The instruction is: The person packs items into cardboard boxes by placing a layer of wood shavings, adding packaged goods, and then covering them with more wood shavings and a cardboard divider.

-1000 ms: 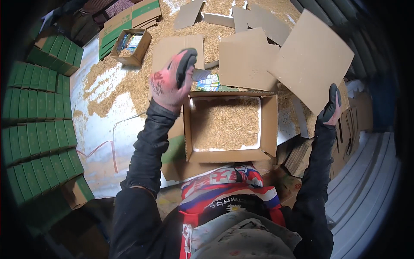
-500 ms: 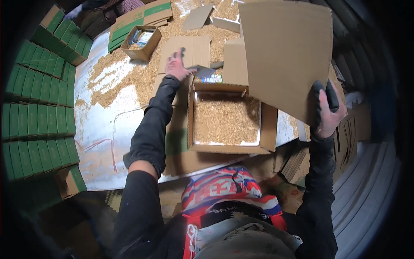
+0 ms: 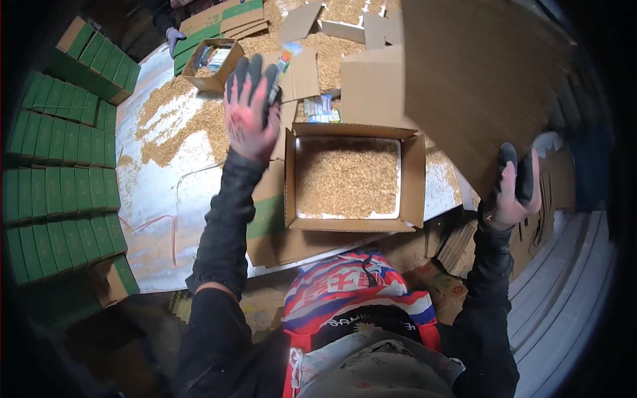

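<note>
The gloved left hand point(image 3: 251, 109) gripped a small colourful packet point(image 3: 284, 61). The right hand point(image 3: 512, 189) held a large brown cardboard sheet point(image 3: 481, 79) beside the open sawdust-filled cardboard box point(image 3: 348, 176).

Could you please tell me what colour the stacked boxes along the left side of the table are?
The stacked boxes are green, seen clearly in the head view.

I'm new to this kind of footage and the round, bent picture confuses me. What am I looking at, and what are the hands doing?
A person wears a wide-angle camera on the head, looking down, so edges curve. The left hand, gloved, lifts a small colourful packet. The right hand holds up a large cardboard sheet. Between them an open cardboard box filled with sawdust-like chips sits on a table strewn with the same chips. Green boxes are stacked at the left.
</note>
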{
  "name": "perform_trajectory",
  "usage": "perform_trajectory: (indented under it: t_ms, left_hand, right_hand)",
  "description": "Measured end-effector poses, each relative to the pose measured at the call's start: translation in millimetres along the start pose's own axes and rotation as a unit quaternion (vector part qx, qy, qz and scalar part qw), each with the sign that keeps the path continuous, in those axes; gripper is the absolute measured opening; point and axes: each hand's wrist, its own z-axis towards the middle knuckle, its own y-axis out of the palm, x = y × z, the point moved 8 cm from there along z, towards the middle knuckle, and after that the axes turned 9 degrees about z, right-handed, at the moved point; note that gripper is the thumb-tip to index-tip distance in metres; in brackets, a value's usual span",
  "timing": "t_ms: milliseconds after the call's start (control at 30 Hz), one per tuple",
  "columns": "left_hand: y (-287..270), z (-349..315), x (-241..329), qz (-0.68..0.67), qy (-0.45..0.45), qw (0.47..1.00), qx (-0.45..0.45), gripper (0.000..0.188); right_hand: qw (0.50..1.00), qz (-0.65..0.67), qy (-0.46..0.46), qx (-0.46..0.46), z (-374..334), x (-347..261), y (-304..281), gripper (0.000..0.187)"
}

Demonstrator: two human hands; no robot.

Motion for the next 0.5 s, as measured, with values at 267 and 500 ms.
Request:
perform_trajectory:
  t_ms: [267,500]
  left_hand:
    - [-39.3,-66.1,-20.0,0.154,-0.085,0.984,-0.013,0.051]
    - [-62.1,-72.5,-15.3,-0.38,-0.278,0.862,0.189,0.038]
  right_hand:
    - [0.748,-0.086,-0.342,-0.562,-147.5,0.0,126.7,0.013]
    - [0.832,-0.123,-0.328,-0.43,-63.7,-53.3,105.1,0.033]
